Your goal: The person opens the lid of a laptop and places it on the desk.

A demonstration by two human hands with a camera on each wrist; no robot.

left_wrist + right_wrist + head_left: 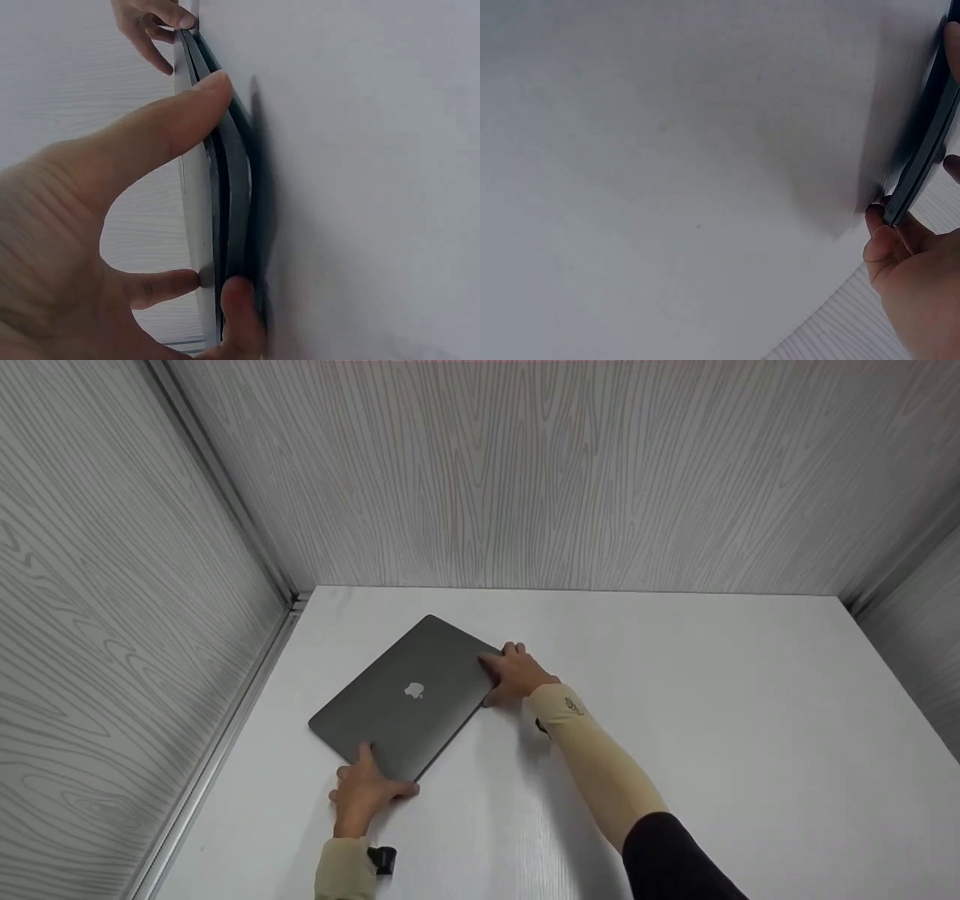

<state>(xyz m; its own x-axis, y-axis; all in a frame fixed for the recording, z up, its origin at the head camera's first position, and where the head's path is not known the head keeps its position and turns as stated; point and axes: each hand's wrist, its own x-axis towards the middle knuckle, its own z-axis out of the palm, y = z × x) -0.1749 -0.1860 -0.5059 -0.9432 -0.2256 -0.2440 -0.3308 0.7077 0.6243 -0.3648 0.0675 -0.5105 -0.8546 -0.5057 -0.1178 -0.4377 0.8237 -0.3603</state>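
A closed dark grey laptop [409,660] with a pale apple logo lies at a slant on the white table, left of the middle. My left hand [362,795] grips its near corner. In the left wrist view, the thumb [214,90] is at the edge, one finger touches the lid and another curls at the rim. My right hand [517,673] holds the laptop's right end. Curled fingers [911,259] wrap that end in the right wrist view, where most of this hand is cut off. A narrow dark gap runs between lid and base, and shadow lies beneath the edge.
The white table [675,720] extends to the right of the laptop. Wood-grain panels stand behind it [570,472] and at its left [90,622]. A metal strip [217,750] runs along the left edge. A black device [383,860] sits on the left wrist.
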